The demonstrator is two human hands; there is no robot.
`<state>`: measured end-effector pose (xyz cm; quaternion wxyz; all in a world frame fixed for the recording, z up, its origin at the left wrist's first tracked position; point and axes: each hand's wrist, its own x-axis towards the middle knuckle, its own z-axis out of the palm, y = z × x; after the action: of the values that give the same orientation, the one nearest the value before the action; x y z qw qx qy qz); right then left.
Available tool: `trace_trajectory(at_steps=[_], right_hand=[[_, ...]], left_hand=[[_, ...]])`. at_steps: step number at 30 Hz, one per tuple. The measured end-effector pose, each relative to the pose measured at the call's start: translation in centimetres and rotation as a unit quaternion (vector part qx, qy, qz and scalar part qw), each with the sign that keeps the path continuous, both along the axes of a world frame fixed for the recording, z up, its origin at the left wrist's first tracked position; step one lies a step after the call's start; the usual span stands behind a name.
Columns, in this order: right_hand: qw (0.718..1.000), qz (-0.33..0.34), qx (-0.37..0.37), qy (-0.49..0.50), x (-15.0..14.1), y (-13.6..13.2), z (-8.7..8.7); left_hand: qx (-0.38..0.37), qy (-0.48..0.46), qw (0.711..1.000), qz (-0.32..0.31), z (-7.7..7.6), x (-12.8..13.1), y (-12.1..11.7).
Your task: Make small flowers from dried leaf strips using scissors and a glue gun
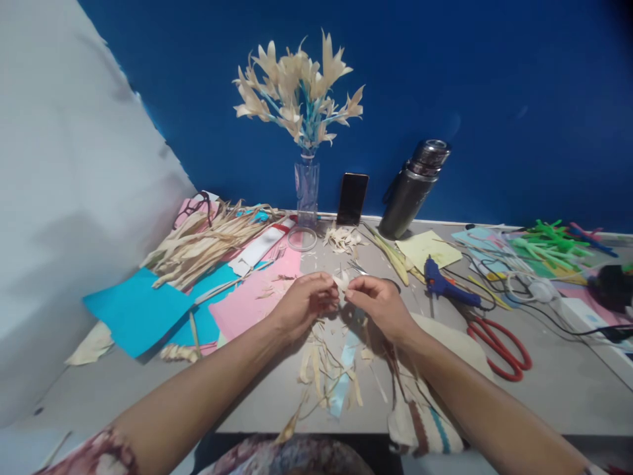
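Both of my hands meet over the middle of the table, pinching one small pale piece of dried husk, petal-like in shape (341, 282). My left hand (312, 297) is closed on its left side with thumb and fingertips. From the right, my right hand (378, 303) grips it between thumb and forefinger. Partly hidden behind the right hand are metal scissors (357, 267). Below the hands lie scattered husk strips (314, 369) and a light blue paper strip (345, 376). A heap of cut husk pieces (343, 239) sits just beyond.
Husk flowers (297, 86) stand in a transparent vase (307, 191), beside a phone (353, 199) and a leaning thermos (413, 191). Dried husks (208, 237) and blue paper (138, 310) lie left. At right are a glue gun (450, 287), red-handled scissors (499, 346) and cables.
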<state>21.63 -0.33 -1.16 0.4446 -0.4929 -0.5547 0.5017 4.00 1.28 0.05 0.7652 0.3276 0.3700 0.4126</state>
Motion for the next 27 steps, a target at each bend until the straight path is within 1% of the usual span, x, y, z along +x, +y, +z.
trace_trajectory(at_steps=[3,7,11,14,18,22,27], right_hand=[[1.0,0.0,0.009,-0.02,-0.1,0.0,-0.2],[0.998,0.016,0.013,-0.063,-0.2,0.0,0.2],[0.986,-0.013,0.065,-0.156,0.5,0.6,0.3],[0.977,-0.033,0.088,-0.194,1.3,1.4,-0.1],[0.968,-0.042,0.096,-0.229,2.0,2.0,-0.5],[0.96,-0.028,0.091,-0.262,2.3,2.2,-0.5],[0.958,-0.011,0.076,-0.275,2.6,2.4,-0.9]], left_hand=[[0.017,0.017,1.0,0.001,-0.1,0.0,-0.1],[0.024,0.028,0.999,0.016,-0.1,-0.1,0.1],[0.044,0.033,0.997,0.049,-0.3,-0.5,1.1],[0.063,0.052,0.994,0.073,-0.8,-1.0,1.8],[0.048,0.063,0.994,0.075,-1.2,-1.6,2.2],[0.045,0.049,0.994,0.083,-1.0,-2.0,2.5],[0.023,0.025,0.997,0.075,-1.1,-2.1,2.7]])
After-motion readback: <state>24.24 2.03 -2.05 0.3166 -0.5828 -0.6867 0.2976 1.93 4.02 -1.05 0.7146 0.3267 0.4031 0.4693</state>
